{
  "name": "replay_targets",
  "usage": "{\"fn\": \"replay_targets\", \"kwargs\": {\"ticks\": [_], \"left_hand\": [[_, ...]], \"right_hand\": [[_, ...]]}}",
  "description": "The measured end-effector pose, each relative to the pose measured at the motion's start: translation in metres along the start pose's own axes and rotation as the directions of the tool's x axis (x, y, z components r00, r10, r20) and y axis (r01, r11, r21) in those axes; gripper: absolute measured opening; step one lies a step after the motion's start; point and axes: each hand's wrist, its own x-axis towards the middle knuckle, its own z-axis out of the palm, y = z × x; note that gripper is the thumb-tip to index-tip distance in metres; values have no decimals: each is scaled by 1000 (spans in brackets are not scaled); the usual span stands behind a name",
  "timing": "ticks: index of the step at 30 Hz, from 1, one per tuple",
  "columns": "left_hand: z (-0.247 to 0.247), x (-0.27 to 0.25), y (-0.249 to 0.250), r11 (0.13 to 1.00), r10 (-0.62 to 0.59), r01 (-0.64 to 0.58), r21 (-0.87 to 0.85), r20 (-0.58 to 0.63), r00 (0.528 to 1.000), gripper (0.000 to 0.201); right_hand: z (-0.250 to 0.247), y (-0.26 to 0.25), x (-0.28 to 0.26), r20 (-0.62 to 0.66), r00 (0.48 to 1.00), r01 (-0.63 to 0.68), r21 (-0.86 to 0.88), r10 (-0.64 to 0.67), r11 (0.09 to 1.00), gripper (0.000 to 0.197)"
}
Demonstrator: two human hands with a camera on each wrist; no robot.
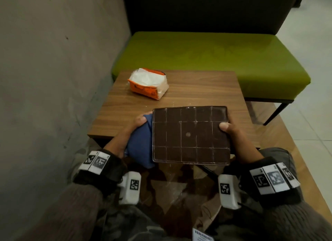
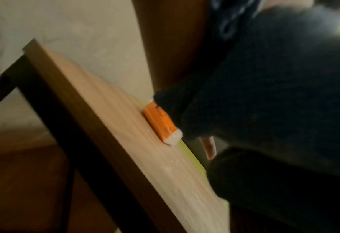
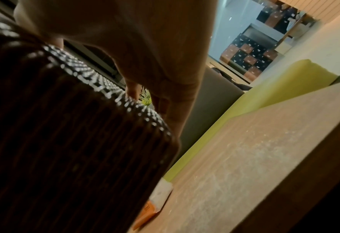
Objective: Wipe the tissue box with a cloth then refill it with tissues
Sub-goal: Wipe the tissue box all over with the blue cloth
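Note:
A dark brown tissue box (image 1: pixel 191 134) with a pale grid of lines faces up over the near edge of the wooden table (image 1: pixel 188 89). My right hand (image 1: pixel 228 128) grips its right side, thumb on top; in the right wrist view the box (image 3: pixel 65 141) fills the left and my fingers (image 3: pixel 165 88) curl over its far edge. My left hand (image 1: pixel 139 121) holds a blue cloth (image 1: pixel 140 143) against the box's left side. The left wrist view shows the cloth (image 2: pixel 264 94) as a dark mass with one fingertip (image 2: pixel 209 148) showing. An orange pack of white tissues (image 1: pixel 149 83) lies open at the table's far left.
A green cushioned bench (image 1: pixel 215 61) with a dark backrest stands right behind the table. A grey wall (image 1: pixel 53 70) runs along the left. Pale floor tiles (image 1: pixel 312 115) lie to the right. White dust specks mark the tabletop.

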Motion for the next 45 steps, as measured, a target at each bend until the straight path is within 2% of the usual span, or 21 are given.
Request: {"fn": "replay_targets", "kwargs": {"ticks": [2,4,6,9,12,15,16,19,21,22,24,26,29,31,33,34,37,39,41,43,45], "left_hand": [[0,-1,-9,991,-92,101,-92,104,990,94],[2,2,-13,981,-137,156,-119,153,979,101],[9,3,-14,980,-188,194,-38,136,973,106],[21,4,-21,991,-122,124,-46,56,991,70],[34,5,-35,987,-97,87,-136,-66,993,47],[51,7,-45,989,-19,4,-148,-100,995,17],[55,8,-46,993,-18,9,-116,-79,997,19],[54,9,-46,997,-34,35,70,-5,999,61],[43,10,-43,976,48,-30,215,-80,996,79],[39,11,-37,976,103,-64,210,-180,978,78],[35,12,-22,948,307,-249,197,-358,882,61],[40,13,-1,871,490,-419,256,-399,775,39],[62,15,20,795,606,-555,244,-295,739,21],[76,15,14,699,690,-586,410,-174,702,28],[78,12,-8,424,776,-540,727,15,630,43],[74,11,-18,292,789,-528,798,111,605,48],[60,5,-33,92,707,-614,784,383,594,45],[54,-1,-38,102,599,-636,765,463,653,53],[49,-2,-39,148,580,-612,777,433,690,61],[45,6,-33,180,664,-598,781,352,660,51],[45,18,-22,291,748,-565,772,185,638,45]], "right_hand": [[-2,-2,6,24,999,-42,-21,42,999,62],[-3,-7,11,20,999,-42,-49,43,998,65],[-5,-14,16,-7,999,-33,-96,33,995,69],[-8,-20,20,-66,997,-59,-132,50,989,91],[-8,-10,11,-106,992,-55,72,62,996,118],[17,13,-6,-41,998,-39,259,52,965,114],[26,22,-10,-61,995,-56,280,76,958,109],[34,35,-10,-221,963,-81,298,152,951,91],[28,35,-8,-327,936,-52,246,133,968,91],[23,33,-6,-375,922,-26,188,96,982,94],[17,30,-4,-402,916,15,48,6,999,107],[20,29,-3,-354,935,4,-62,-26,998,118],[30,31,-3,-296,954,8,-144,-51,990,112],[36,30,-2,-292,953,36,-135,-75,990,104],[39,27,0,-313,945,52,-151,-98,987,96],[39,25,1,-320,941,58,-162,-108,985,94],[35,23,1,-325,941,41,-179,-99,983,93],[36,23,1,-316,944,26,-208,-92,978,93],[37,23,0,-299,950,21,-222,-88,975,93],[41,24,-3,-269,961,15,-194,-68,981,93],[46,24,-5,-251,967,4,-190,-53,982,95]]}}
